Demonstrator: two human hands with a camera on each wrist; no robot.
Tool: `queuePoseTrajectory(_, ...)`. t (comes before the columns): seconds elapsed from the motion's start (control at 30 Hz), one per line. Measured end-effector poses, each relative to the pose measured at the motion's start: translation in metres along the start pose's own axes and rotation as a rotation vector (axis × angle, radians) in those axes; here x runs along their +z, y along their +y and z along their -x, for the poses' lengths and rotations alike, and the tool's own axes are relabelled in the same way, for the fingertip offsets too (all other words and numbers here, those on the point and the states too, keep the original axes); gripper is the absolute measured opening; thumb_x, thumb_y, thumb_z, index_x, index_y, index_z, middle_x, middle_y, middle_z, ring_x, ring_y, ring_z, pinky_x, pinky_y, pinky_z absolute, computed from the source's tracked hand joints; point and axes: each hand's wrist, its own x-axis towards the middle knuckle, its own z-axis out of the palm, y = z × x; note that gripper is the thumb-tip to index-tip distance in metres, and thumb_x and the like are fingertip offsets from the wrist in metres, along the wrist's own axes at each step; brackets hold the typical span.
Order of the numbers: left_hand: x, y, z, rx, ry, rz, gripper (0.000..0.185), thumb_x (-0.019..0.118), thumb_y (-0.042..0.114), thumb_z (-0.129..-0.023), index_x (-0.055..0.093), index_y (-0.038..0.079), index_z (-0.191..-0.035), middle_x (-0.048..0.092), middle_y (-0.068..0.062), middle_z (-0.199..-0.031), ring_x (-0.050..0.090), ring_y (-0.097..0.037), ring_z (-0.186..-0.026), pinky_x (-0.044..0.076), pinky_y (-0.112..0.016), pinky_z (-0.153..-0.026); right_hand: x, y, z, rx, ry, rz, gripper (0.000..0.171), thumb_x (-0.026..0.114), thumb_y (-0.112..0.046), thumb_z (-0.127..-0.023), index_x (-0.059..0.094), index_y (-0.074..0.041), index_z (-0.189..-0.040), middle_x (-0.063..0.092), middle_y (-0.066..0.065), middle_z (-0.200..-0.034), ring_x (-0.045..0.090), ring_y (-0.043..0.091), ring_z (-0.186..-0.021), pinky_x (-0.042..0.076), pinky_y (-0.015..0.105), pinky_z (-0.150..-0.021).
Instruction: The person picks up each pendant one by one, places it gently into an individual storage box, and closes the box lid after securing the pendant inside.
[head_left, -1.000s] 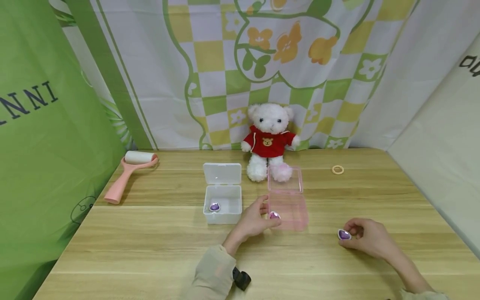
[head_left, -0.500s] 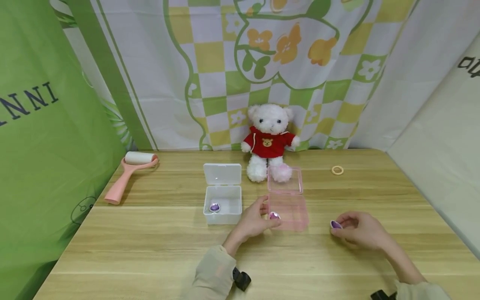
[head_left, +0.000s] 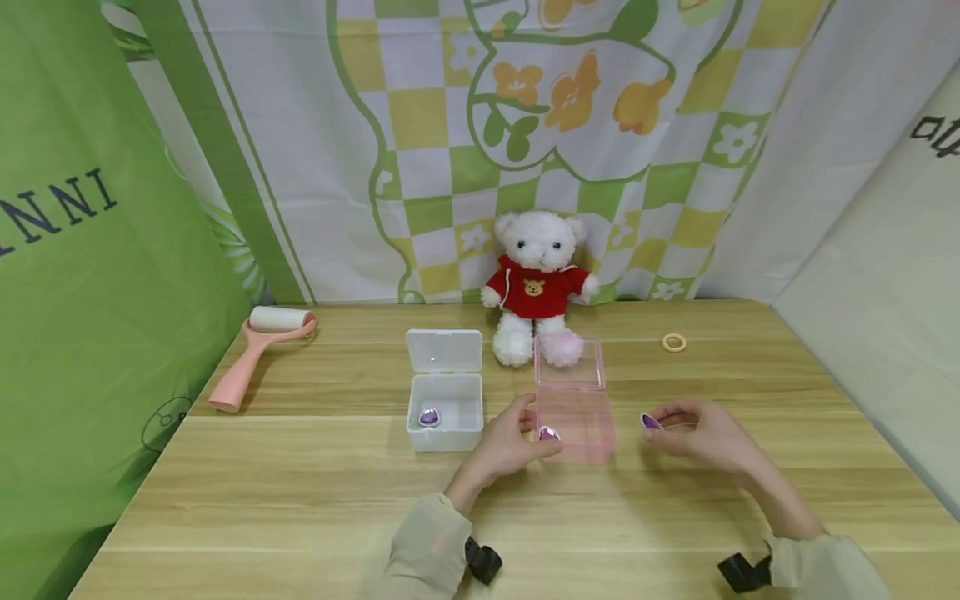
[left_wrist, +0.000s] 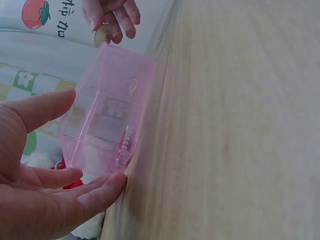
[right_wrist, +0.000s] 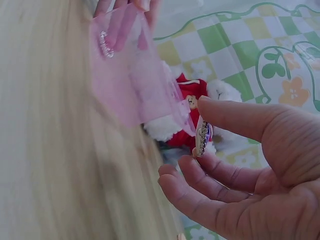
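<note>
In the head view my left hand [head_left: 510, 443] holds the left side of a clear pink plastic box [head_left: 588, 425], thumb at the front and fingers farther back. Its hinged lid stands up at the rear. Inside, near the left hand, lies a pinkish gem [head_left: 549, 433] with a beaded silver edge [left_wrist: 123, 147]. My right hand [head_left: 705, 433] pinches a purple gem [head_left: 650, 422] between thumb and fingers, just right of the box. The right wrist view shows that gem [right_wrist: 202, 137] edge-on, silver rim visible. Left of my left hand, a white lidded box [head_left: 446, 437] contains another purple gem [head_left: 429, 417].
A white teddy bear in a red hoodie [head_left: 551, 292] sits behind the boxes, one foot seen through the pink lid. A pink-handled lint roller [head_left: 247, 367] lies at the left; a small tan ring [head_left: 674, 342] lies back right. A patterned curtain [head_left: 420, 117] hangs behind the table [head_left: 300, 500].
My right hand has moved left and away from me, carrying the purple gem closer to the pink box and turning it. My left hand has stayed on the box.
</note>
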Motion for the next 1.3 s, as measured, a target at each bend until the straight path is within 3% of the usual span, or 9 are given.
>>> queuePoseTrajectory(0.53, 0.000, 0.000, 0.000, 0.008, -0.008, 0.008, 0.081, 0.076, 0.025, -0.073, 0.032, 0.005, -0.138, 0.048, -0.020, -0.126, 0.049, -0.031, -0.113, 0.041, -0.040, -0.092, 0.012, -0.036, -0.022, -0.025, -0.033, -0.112, 0.048, 0.071, -0.024, -0.078, 0.051, 0.008, -0.109, 0.058, 0.018, -0.100, 0.059, 0.020, -0.086, 0.052, 0.035, -0.073)
queuePoseTrajectory(0.87, 0.000, -0.001, -0.001, 0.005, -0.006, 0.003, 0.080, 0.076, 0.024, -0.073, 0.033, 0.004, -0.137, 0.049, -0.019, -0.125, 0.050, -0.030, -0.112, 0.041, -0.039, -0.092, 0.020, -0.058, -0.037, -0.062, -0.064, -0.085, 0.046, 0.070, -0.020, -0.079, 0.052, 0.009, -0.110, 0.058, 0.017, -0.099, 0.059, 0.018, -0.084, 0.052, 0.036, -0.074)
queuePoseTrajectory(1.07, 0.000, -0.001, 0.000, 0.005, -0.006, 0.011, 0.079, 0.075, 0.022, -0.073, 0.033, 0.003, -0.137, 0.050, -0.019, -0.124, 0.050, -0.030, -0.111, 0.041, -0.040, -0.092, 0.028, -0.062, -0.047, -0.054, -0.094, -0.110, 0.042, 0.071, -0.014, -0.077, 0.054, 0.010, -0.107, 0.059, 0.018, -0.095, 0.060, 0.019, -0.081, 0.052, 0.035, -0.073)
queuePoseTrajectory(1.3, 0.000, 0.001, 0.000, 0.009, -0.002, 0.004, 0.079, 0.076, 0.023, -0.072, 0.033, 0.002, -0.136, 0.050, -0.018, -0.123, 0.050, -0.030, -0.111, 0.041, -0.040, -0.092, 0.036, -0.061, -0.054, -0.106, -0.121, -0.069, 0.033, 0.071, -0.010, -0.076, 0.058, 0.009, -0.099, 0.061, 0.014, -0.087, 0.059, 0.017, -0.077, 0.052, 0.038, -0.071)
